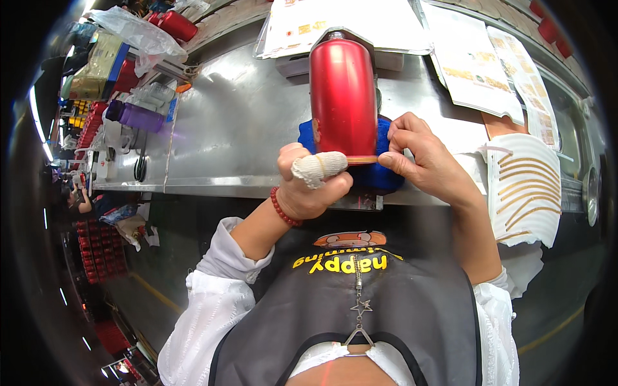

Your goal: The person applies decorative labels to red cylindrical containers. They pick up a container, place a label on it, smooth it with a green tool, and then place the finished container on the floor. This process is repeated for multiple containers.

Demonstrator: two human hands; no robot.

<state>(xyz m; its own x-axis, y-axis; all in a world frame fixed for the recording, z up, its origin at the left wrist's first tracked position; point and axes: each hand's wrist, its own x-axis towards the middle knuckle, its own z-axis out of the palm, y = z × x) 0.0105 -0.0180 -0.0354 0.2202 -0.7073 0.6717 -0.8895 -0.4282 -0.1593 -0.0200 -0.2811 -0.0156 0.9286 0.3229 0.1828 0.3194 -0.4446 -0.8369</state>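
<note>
A red metal bottle (343, 96) lies in front of me, its threaded neck pointing away and its base toward me. Under it sits a blue cloth-like support (388, 178). A thin brown strip (362, 160) runs across the near end of the bottle. My left hand (310, 180), with a white knitted cover on one finger, is closed at the strip's left end. Thumb and fingers of my right hand (421, 157) pinch near its right end, beside the bottle. The fingertips hide the strip's ends.
A white sheet bearing several curved brown strips (524, 183) hangs at the right edge of the metal table (225, 128). Printed sheets (473, 61) lie at the back right. Farther left are a purple bottle (135, 116) and a plastic bag (138, 35).
</note>
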